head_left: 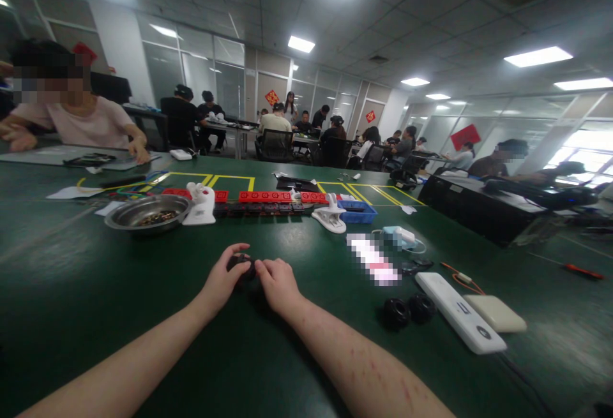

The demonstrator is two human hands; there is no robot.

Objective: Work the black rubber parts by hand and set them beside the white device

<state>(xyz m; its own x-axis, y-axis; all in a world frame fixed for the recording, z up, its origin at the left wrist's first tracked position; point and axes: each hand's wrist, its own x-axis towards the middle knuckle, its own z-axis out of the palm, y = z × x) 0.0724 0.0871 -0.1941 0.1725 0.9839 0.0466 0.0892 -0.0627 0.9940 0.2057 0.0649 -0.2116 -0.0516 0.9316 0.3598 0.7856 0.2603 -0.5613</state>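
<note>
A small black rounded part (245,267) is held just above the green table, in front of me. My left hand (228,277) is wrapped round it from the left, with the thumb across its near side. From the right, my right hand (279,283) has its thumb and curled fingers pinched against the part's edge. The fingers hide much of the part, so its details do not show. Two black rounded parts, a left one (396,313) and a right one (421,308), lie on the table to the right of my right forearm.
Beyond my hands stand a metal bowl (123,219) of small brass-coloured pieces, red trays (265,196), white clip stands (204,206) and a blue bin (359,212). To the right are a white power strip (460,313) and a black case (479,210). A person sits across the table.
</note>
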